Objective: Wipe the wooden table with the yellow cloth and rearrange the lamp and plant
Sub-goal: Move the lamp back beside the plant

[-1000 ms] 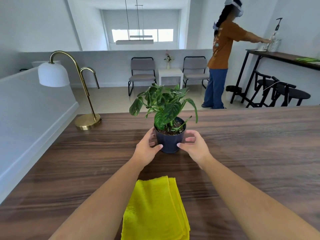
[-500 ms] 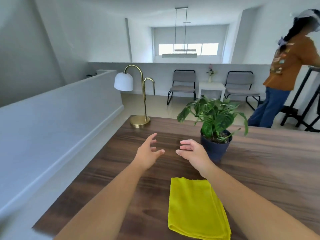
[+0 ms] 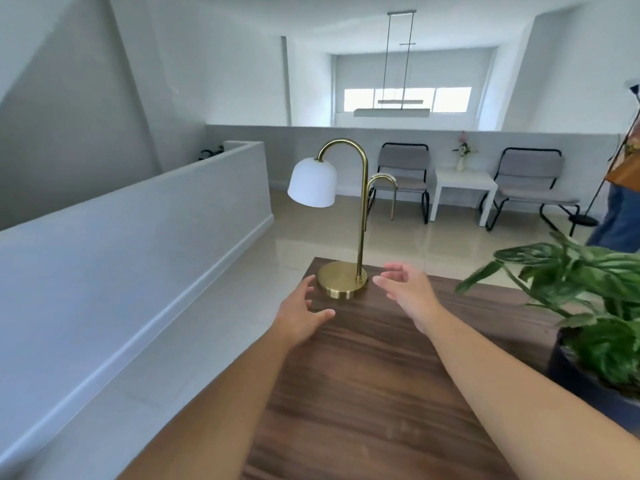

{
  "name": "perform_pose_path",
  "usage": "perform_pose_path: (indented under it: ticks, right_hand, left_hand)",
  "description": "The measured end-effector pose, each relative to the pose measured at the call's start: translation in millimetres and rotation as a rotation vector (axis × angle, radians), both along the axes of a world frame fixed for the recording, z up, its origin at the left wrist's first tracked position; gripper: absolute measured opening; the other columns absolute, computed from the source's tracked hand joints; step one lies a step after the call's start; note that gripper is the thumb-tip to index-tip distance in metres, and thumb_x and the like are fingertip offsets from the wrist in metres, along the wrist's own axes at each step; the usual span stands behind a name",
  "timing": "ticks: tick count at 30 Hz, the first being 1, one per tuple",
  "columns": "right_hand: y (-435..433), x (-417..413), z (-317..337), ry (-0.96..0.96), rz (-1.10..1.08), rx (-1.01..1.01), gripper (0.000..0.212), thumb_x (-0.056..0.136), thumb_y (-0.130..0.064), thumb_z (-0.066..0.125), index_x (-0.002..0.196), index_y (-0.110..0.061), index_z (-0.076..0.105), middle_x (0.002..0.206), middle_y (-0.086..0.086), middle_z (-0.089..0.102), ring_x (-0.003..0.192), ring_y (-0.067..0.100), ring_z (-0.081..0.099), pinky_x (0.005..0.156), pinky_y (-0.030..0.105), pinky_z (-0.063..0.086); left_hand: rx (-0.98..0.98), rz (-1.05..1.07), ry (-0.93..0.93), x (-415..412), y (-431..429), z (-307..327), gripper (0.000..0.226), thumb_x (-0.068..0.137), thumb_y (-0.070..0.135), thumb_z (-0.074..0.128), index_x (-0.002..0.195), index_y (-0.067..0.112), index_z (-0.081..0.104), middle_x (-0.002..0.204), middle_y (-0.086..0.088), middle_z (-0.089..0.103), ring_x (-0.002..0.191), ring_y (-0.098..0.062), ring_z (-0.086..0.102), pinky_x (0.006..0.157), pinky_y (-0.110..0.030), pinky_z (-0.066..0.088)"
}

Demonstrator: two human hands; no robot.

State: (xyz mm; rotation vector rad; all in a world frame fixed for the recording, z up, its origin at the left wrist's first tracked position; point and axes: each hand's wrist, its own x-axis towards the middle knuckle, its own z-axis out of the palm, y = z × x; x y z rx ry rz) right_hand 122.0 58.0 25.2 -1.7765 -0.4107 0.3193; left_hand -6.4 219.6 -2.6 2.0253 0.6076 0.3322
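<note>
Amid white walls (image 3: pixel 225 81) — wooden table (image 3: pixel 363 375) bears lamp (image 3: pixel 341 279), plant (image 3: pixel 581 289).

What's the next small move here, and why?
Probably close both hands on the base of the lamp and lift. The left hand and right hand are open, one on each side of that base; neither grips it yet. It sits at the far corner of the wooden table, near the edge, so a two-handed hold looks safest.

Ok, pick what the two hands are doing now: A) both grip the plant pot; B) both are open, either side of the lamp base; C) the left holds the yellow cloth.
B: the left hand and right hand flank the lamp base, open, gripping nothing; the plant stands apart at right.
</note>
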Motion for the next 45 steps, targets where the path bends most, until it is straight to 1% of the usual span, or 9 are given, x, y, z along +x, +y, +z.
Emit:
perform_pose_path:
  ticks: [4,7,10,13,16,23,31,40,45]
  right_hand:
    - [39,35,-3,-0.017,-0.025,-0.015,0.037,0.083,-0.019,0.07,0.118,-0.019,0.058,0.108,-0.001,0.062,0.105,0.016,0.059,0.093,0.037,0.051]
    - [61,53,-7,-0.039,-0.018,0.007,0.043,0.085,-0.019,0.068,0.126,-0.022,0.055,0.116,-0.003,0.06,0.106,0.015,0.058,0.077,0.023,0.049]
    - [79,67,-13,-0.058,-0.048,0.058,0.041,0.086,-0.018,0.066,0.126,-0.024,0.056,0.119,-0.001,0.063,0.106,0.015,0.061,0.087,0.032,0.053]
    - [87,72,-17,-0.083,-0.083,0.079,0.034,0.088,-0.016,0.064,0.122,-0.023,0.059,0.109,0.002,0.069,0.1,0.016,0.065,0.093,0.039,0.053]
    - [92,71,-19,-0.106,-0.103,0.105,0.021,0.09,-0.01,0.061,0.103,-0.026,0.065,0.089,-0.001,0.072,0.091,0.015,0.068,0.09,0.039,0.054]
    - [91,60,-15,-0.103,-0.118,0.119,0.02,0.093,0.0,0.051,0.094,-0.016,0.063,0.09,0.008,0.069,0.084,0.019,0.067,0.086,0.034,0.056]
    - [31,30,12,-0.109,-0.117,0.202,0.025,0.094,0.002,0.048,0.086,-0.017,0.062,0.083,0.009,0.066,0.081,0.021,0.064,0.084,0.034,0.056]
    - [-86,-20,27,-0.121,-0.11,0.176,0.026,0.093,0.003,0.048,0.087,-0.019,0.062,0.089,0.008,0.067,0.08,0.018,0.065,0.084,0.032,0.054]
    - [-137,-41,19,-0.172,-0.126,0.154,0.03,0.092,0.004,0.047,0.085,-0.021,0.061,0.081,0.007,0.066,0.08,0.02,0.065,0.079,0.033,0.054]
  left_hand:
    - [0.018,-0.036,0.064,53,34,-13,0.1,0.071,0.031,0.081,0.15,0.021,0.021,0.151,-0.003,0.038,0.136,-0.021,0.04,0.113,-0.039,0.035]
    - [0.059,-0.072,0.111,86,51,-23,0.115,0.061,0.04,0.086,0.151,0.02,0.017,0.154,-0.003,0.032,0.14,-0.023,0.034,0.114,-0.04,0.032]
    - [0.086,-0.115,0.133,111,59,-34,0.123,0.056,0.045,0.087,0.151,0.02,0.015,0.154,-0.002,0.029,0.14,-0.022,0.032,0.115,-0.04,0.031]
    - [0.11,-0.109,0.125,124,63,-42,0.127,0.048,0.047,0.088,0.15,0.022,0.018,0.152,-0.001,0.033,0.137,-0.02,0.035,0.113,-0.042,0.034]
    - [0.173,-0.126,0.13,129,62,-46,0.129,0.047,0.048,0.089,0.15,0.023,0.017,0.154,0.0,0.031,0.139,-0.02,0.032,0.114,-0.041,0.032]
    - [0.242,-0.109,0.117,122,52,-46,0.132,0.052,0.046,0.088,0.152,0.022,0.005,0.155,-0.003,0.026,0.142,-0.021,0.028,0.115,-0.041,0.03]
    - [0.274,-0.106,0.072,98,-1,-24,0.127,0.051,0.049,0.087,0.15,0.014,0.016,0.152,-0.003,0.028,0.141,-0.018,0.027,0.117,-0.037,0.027]
    - [0.257,-0.16,0.076,51,-119,-12,0.126,0.053,0.052,0.084,0.15,0.014,0.013,0.154,-0.003,0.024,0.142,-0.02,0.025,0.117,-0.036,0.027]
    - [0.271,-0.154,0.065,28,-173,-19,0.125,0.055,0.051,0.083,0.15,0.012,0.013,0.155,-0.003,0.024,0.143,-0.019,0.02,0.118,-0.032,0.022]
